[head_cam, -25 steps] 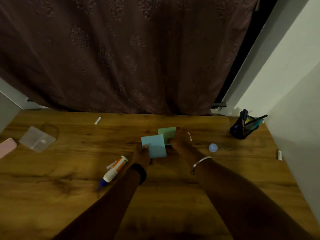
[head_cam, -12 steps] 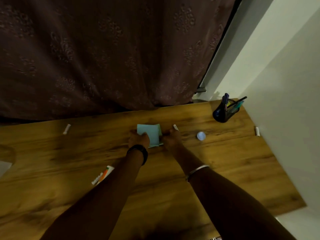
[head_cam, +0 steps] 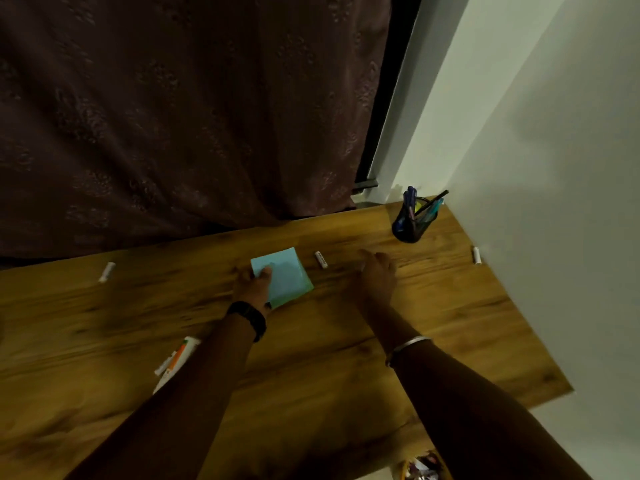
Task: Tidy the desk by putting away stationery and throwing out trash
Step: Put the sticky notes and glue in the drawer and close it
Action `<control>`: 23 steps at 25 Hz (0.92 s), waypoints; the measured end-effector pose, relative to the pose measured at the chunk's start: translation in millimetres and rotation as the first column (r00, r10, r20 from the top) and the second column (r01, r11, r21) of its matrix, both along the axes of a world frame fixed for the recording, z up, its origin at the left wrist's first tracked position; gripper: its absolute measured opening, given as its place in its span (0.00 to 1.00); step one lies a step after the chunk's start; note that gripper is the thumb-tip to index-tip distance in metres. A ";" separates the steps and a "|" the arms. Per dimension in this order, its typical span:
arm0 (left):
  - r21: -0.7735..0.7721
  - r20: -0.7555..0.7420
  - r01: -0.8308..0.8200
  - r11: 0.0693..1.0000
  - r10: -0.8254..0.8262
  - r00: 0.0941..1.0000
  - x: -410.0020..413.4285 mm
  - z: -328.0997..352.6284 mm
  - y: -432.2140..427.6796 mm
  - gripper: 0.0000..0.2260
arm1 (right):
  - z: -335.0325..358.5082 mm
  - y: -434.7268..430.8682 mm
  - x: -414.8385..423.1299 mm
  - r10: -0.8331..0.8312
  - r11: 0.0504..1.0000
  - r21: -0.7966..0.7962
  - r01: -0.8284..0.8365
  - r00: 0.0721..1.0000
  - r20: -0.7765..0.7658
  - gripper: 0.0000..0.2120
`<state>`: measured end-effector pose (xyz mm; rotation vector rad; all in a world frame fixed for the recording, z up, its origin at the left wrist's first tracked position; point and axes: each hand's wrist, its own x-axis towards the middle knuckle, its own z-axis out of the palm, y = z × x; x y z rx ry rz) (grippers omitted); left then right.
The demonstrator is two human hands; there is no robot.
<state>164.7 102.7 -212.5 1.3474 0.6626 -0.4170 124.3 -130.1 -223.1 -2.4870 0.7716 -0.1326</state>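
We look down on a wooden desk (head_cam: 311, 393) set against a dark curtain (head_cam: 173, 116), with a pale wall (head_cam: 554, 168) on the right. Near the middle lies the sticky-note pad (head_cam: 289, 278) – a light blue sheet on top, a green edge showing along its near and right sides. The left hand (head_cam: 254, 284) pinches its left corner, thumb on top of the blue sheet and fingers curled at the pad's left edge; a black band (head_cam: 251, 318) sits on that wrist.

The right hand (head_cam: 377, 275) lies palm down on the wood to the right of the pad and apart from it, its fingers loosely stretched toward the far side. A silver bangle (head_cam: 407, 348) circles that forearm.

Between the pad and the right hand rests a small white stick (head_cam: 321, 259). A second white stick (head_cam: 107, 271) lies far left, a third (head_cam: 477, 255) by the wall. In the far right corner stands a dark pen holder (head_cam: 412, 225) with pens in it. A glue bottle (head_cam: 176, 358) lies near left – partly hidden by the left forearm.
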 end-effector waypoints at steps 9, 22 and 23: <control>0.039 0.053 -0.097 0.994 0.095 0.994 -61.2 29.8 24.5 0.18 | -16.0 11.7 -14.9 0.209 0.954 0.174 -0.242 0.960 0.188 0.16; 0.186 0.226 -0.533 0.826 0.492 0.841 -136.1 35.5 177.1 0.25 | 40.5 225.3 -61.3 0.888 0.459 0.035 -0.888 0.460 0.009 0.18; 0.204 0.212 -0.544 0.814 0.506 0.836 -141.6 39.6 189.2 0.23 | 39.9 238.1 -62.9 0.918 0.395 -0.029 -0.918 0.396 -0.011 0.15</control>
